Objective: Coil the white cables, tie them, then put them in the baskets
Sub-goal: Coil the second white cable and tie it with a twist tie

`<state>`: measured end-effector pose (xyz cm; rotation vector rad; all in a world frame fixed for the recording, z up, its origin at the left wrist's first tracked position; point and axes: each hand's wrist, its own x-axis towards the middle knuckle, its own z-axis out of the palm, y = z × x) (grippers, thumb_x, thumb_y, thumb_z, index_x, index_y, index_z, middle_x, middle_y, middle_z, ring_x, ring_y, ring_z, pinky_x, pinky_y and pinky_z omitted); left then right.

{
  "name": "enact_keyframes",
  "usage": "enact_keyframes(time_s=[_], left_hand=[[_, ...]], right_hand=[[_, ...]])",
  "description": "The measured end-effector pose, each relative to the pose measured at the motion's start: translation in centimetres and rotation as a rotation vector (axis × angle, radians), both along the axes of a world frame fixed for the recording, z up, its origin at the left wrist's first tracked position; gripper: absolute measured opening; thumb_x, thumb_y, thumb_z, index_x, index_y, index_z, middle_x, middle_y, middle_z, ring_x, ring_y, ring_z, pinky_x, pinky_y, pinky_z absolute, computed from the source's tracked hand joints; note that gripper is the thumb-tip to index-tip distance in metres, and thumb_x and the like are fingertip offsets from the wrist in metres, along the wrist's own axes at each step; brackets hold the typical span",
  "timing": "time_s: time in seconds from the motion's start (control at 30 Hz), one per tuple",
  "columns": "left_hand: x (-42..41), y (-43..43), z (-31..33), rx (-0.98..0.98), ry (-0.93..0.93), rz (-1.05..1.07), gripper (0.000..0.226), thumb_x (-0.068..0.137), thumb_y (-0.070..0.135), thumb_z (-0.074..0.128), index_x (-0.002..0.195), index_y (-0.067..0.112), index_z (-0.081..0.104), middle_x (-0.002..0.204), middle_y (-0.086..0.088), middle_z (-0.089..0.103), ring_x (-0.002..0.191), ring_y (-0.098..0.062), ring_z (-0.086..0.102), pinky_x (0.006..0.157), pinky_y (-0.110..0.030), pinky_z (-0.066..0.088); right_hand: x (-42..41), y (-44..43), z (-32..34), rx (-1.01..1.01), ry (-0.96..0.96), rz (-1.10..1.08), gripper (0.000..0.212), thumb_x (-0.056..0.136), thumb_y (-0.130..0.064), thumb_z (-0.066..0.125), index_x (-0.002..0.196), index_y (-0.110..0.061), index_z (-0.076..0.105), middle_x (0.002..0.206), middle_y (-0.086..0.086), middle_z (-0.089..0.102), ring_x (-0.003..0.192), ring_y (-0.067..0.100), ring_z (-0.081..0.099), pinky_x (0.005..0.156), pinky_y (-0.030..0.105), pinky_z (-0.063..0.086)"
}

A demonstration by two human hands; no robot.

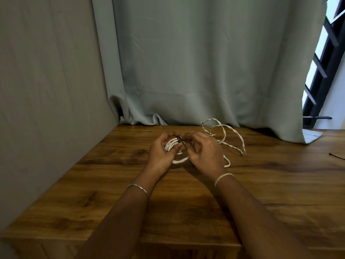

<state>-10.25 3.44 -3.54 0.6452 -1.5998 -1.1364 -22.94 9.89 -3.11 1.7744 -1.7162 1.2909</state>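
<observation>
My wooden table with loose cable on it

My table point(186, 202) was dark, knotty wood grain. 1 twisted white cable point(233, 135) sprawled in loose loops near its far edge, the grey curtain hem point(309, 136) draped onto it, and 1 thin dark tie point(337, 156) lay at the right edge.

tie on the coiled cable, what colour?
Dark, black-looking tie around the white coiled cable; head view.

Both hands on coiled white cable point(172, 143) over wooden table point(112, 184).
Left hand point(162, 154) grips coil; right hand point(205, 154) pinches dark tie point(179, 140).
</observation>
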Motion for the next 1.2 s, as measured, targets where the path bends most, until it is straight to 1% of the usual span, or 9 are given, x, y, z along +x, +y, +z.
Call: enact_keyframes(time_s=[0.13, 0.23, 0.3, 0.53, 0.67, 0.77, 0.9, 1.07, 1.2], left_hand=[[0.07, -0.03, -0.07, -0.067, -0.032, 0.004, 0.033, 0.084, 0.003, 0.069, 0.094, 0.034, 0.063, 0.098, 0.009, 0.069, 0.095, -0.010, 0.066, 0.085, -0.031, 0.056], [0.03, -0.07, -0.08, -0.087, -0.048, 0.007, 0.035, 0.085, 0.003, 0.069, 0.093, 0.036, 0.062, 0.096, 0.010, 0.068, 0.094, -0.011, 0.066, 0.083, -0.027, 0.056], [-0.02, -0.21, -0.13, -0.092, -0.054, 0.008, 0.035, 0.085, 0.002, 0.068, 0.093, 0.035, 0.062, 0.097, 0.009, 0.068, 0.097, -0.013, 0.066, 0.085, -0.029, 0.055], [-0.13, -0.45, -0.35, -0.041, -0.042, -0.016, 0.033, 0.085, 0.004, 0.068, 0.096, 0.035, 0.064, 0.105, 0.000, 0.070, 0.100, -0.018, 0.067, 0.084, -0.034, 0.057], [-0.17, -0.51, -0.40, 0.003, -0.008, -0.043, 0.032, 0.085, 0.002, 0.068, 0.095, 0.032, 0.067, 0.104, -0.003, 0.072, 0.099, -0.023, 0.068, 0.088, -0.044, 0.057], [-0.13, -0.52, -0.40, 0.026, 0.001, -0.055, 0.031, 0.086, 0.002, 0.067, 0.096, 0.031, 0.067, 0.105, -0.005, 0.072, 0.100, -0.024, 0.068, 0.089, -0.048, 0.056], [-0.04, -0.50, -0.38, 0.052, 0.008, -0.059, 0.030, 0.086, 0.004, 0.068, 0.096, 0.033, 0.067, 0.105, -0.005, 0.071, 0.099, -0.025, 0.068, 0.088, -0.050, 0.056], [-0.05, -0.70, -0.33, 0.078, -0.001, -0.056, 0.029, 0.086, 0.007, 0.069, 0.097, 0.034, 0.067, 0.107, -0.005, 0.071, 0.099, -0.026, 0.069, 0.087, -0.049, 0.057], [-0.16, -0.70, -0.32, 0.116, 0.024, -0.075, 0.028, 0.086, 0.006, 0.068, 0.100, 0.030, 0.068, 0.109, -0.007, 0.071, 0.100, -0.026, 0.068, 0.085, -0.045, 0.058]], right_hand=[[0.08, 0.18, 0.16, 0.020, 0.064, -0.041, 0.021, 0.085, -0.023, 0.066, 0.106, -0.022, 0.069, 0.103, -0.006, 0.070, 0.095, 0.011, 0.063, 0.086, 0.036, 0.052], [0.15, 0.40, 0.27, 0.024, 0.127, -0.072, 0.020, 0.085, -0.024, 0.066, 0.105, -0.023, 0.069, 0.103, -0.007, 0.070, 0.096, 0.010, 0.063, 0.091, 0.033, 0.046], [0.11, 0.45, 0.32, 0.026, 0.148, -0.084, 0.021, 0.085, -0.024, 0.068, 0.106, -0.023, 0.069, 0.104, -0.007, 0.070, 0.098, 0.011, 0.063, 0.091, 0.032, 0.042], [0.09, 0.43, 0.35, 0.001, 0.203, -0.102, 0.021, 0.081, -0.020, 0.072, 0.102, -0.023, 0.071, 0.104, -0.007, 0.071, 0.099, 0.011, 0.063, 0.091, 0.037, 0.043], [0.09, 0.25, 0.25, 0.011, 0.226, -0.108, 0.020, 0.082, -0.021, 0.070, 0.102, -0.023, 0.071, 0.106, -0.007, 0.070, 0.102, 0.011, 0.062, 0.094, 0.034, 0.039], [0.15, 0.27, 0.16, 0.007, 0.239, -0.122, 0.020, 0.082, -0.020, 0.071, 0.102, -0.022, 0.071, 0.106, -0.006, 0.071, 0.102, 0.011, 0.062, 0.094, 0.032, 0.038], [0.23, 0.29, 0.21, -0.017, 0.246, -0.119, 0.022, 0.079, -0.016, 0.073, 0.100, -0.021, 0.071, 0.102, -0.006, 0.071, 0.099, 0.012, 0.064, 0.091, 0.029, 0.036], [0.34, 0.17, 0.19, -0.007, 0.242, -0.118, 0.024, 0.081, -0.015, 0.071, 0.104, -0.022, 0.069, 0.104, -0.006, 0.071, 0.101, 0.012, 0.063, 0.094, 0.036, 0.041], [0.30, 0.12, 0.08, -0.030, 0.227, -0.111, 0.023, 0.081, -0.014, 0.070, 0.103, -0.021, 0.069, 0.102, -0.006, 0.071, 0.099, 0.012, 0.063, 0.092, 0.032, 0.038]])
